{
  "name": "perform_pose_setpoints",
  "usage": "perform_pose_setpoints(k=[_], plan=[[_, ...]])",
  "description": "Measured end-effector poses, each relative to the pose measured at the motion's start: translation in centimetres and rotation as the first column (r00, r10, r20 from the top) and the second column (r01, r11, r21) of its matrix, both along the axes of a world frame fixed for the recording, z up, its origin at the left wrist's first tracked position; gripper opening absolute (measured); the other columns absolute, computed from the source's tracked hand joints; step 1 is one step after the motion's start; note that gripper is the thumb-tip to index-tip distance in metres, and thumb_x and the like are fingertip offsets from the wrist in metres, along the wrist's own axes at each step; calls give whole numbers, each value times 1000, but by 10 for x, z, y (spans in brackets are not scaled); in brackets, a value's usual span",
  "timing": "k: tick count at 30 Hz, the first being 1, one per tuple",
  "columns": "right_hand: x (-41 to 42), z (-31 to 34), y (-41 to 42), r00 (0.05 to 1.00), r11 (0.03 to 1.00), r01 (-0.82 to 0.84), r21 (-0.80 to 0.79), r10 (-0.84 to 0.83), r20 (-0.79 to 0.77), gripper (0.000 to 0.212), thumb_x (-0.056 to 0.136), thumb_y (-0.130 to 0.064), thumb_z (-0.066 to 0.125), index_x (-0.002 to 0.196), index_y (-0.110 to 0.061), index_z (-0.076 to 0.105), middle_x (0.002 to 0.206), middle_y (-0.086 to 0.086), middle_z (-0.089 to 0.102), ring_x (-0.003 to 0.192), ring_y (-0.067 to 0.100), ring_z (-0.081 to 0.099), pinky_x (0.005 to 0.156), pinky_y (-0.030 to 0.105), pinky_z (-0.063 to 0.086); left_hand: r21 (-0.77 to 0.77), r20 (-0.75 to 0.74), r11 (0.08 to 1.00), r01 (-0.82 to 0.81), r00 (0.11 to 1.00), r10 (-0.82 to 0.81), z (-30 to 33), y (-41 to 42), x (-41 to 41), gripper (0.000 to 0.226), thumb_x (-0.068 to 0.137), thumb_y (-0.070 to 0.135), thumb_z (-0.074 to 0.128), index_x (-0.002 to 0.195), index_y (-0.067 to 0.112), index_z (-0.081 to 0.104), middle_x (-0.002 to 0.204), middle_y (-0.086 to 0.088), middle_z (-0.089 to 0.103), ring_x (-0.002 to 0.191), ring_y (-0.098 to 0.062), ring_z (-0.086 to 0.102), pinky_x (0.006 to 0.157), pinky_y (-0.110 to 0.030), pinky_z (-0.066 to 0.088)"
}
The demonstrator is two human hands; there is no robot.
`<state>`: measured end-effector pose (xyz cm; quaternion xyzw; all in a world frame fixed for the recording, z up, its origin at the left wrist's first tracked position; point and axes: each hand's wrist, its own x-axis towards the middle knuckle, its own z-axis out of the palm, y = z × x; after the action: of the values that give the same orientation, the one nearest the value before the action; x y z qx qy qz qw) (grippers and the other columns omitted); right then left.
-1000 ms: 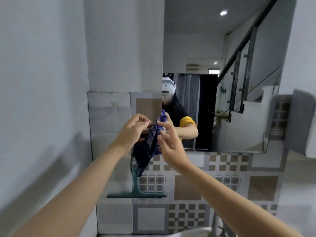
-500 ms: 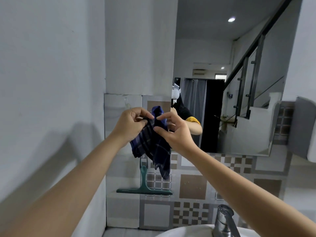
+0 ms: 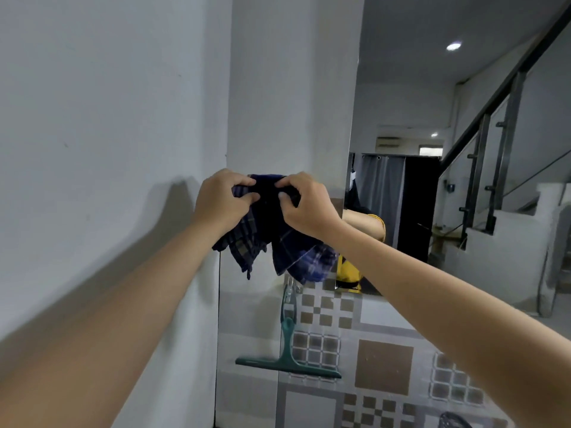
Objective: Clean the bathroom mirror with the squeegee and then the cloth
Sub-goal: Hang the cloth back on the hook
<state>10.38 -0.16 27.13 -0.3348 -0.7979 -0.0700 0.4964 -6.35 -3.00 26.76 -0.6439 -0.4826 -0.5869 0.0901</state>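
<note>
A dark blue checked cloth (image 3: 287, 251) hangs bunched between both hands, in front of the wall just left of the mirror (image 3: 463, 168). My left hand (image 3: 221, 200) grips its upper left edge and my right hand (image 3: 306, 205) grips its upper right edge, knuckles close together. The mirror's left edge runs down right beside my right hand. Below the cloth a green squeegee (image 3: 289, 350) hangs on the tiled wall, handle up and blade down.
A plain white wall (image 3: 102, 149) stands close on the left. Patterned brown and grey tiles (image 3: 383, 366) cover the wall under the mirror. The mirror reflects a staircase with a dark railing, a curtain and a person's arm.
Both hands have gathered the cloth more tightly and lifted it slightly. The view has swung left, so the mirror and squeegee sit further right, and the tap has dropped out of sight.
</note>
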Motion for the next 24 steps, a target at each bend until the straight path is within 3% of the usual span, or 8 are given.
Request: perform_pose_setpoints(k=[5, 9, 12, 16, 20, 22, 24], plan=[[-13, 21, 35, 991, 994, 67, -90, -55, 122, 37, 90, -21, 63, 126, -17, 55, 109, 10, 43, 87, 26, 54, 82, 32, 48, -47, -81, 995, -87, 993, 83, 16, 35, -10, 29, 87, 14, 64, 116, 12, 65, 113, -8, 57, 104, -22, 53, 83, -24, 35], [-20, 13, 59, 986, 967, 97, -235, -62, 152, 34, 91, -15, 62, 123, -20, 53, 114, 11, 56, 93, 26, 58, 79, 36, 51, -151, -85, 985, -83, 994, 71, 2, 63, -17, 30, 87, 12, 63, 117, 12, 64, 121, -9, 57, 110, -25, 55, 88, -25, 39], [-23, -5, 70, 999, 942, -24, -334, 8, -48, 32, 90, -12, 63, 120, -19, 55, 120, 5, 59, 101, 18, 55, 79, 27, 43, -135, 19, 989, 55, 998, -53, -24, 77, -14, 30, 86, 6, 63, 115, 11, 66, 120, -8, 63, 112, -23, 57, 91, -24, 42], [-31, -23, 73, 946, 914, -158, -373, 32, -323, 28, 88, -15, 66, 115, -18, 59, 113, 4, 63, 99, 20, 60, 79, 29, 49, -43, 166, 983, 176, 972, -167, -37, 85, -6, 30, 85, -4, 58, 109, 9, 68, 107, -1, 67, 100, -13, 59, 78, -4, 42], [-35, -33, 63, 861, 868, -292, -401, 56, -505, 21, 89, -14, 65, 110, -15, 61, 103, 4, 66, 88, 19, 64, 69, 23, 54, -20, 186, 985, 172, 968, -165, -40, 79, -2, 26, 88, -1, 55, 109, 8, 68, 100, 3, 64, 96, -12, 58, 84, -20, 42], [-37, -38, 53, 768, 765, -426, -484, 22, -641, 16, 90, -16, 66, 105, -18, 61, 103, 8, 67, 87, 23, 67, 70, 30, 59, -38, 222, 985, 170, 962, -157, -42, 71, 0, 27, 90, 3, 52, 112, 10, 67, 101, 4, 63, 97, -11, 57, 84, -21, 41], [-35, -47, 50, 664, 610, -566, -555, -63, -745, 14, 87, -18, 70, 99, -19, 64, 109, 14, 69, 97, 30, 68, 83, 44, 58, -104, 297, 974, 199, 941, -160, -45, 65, 1, 29, 94, 8, 47, 116, 15, 66, 105, 5, 61, 98, -10, 54, 84, -21, 39]])
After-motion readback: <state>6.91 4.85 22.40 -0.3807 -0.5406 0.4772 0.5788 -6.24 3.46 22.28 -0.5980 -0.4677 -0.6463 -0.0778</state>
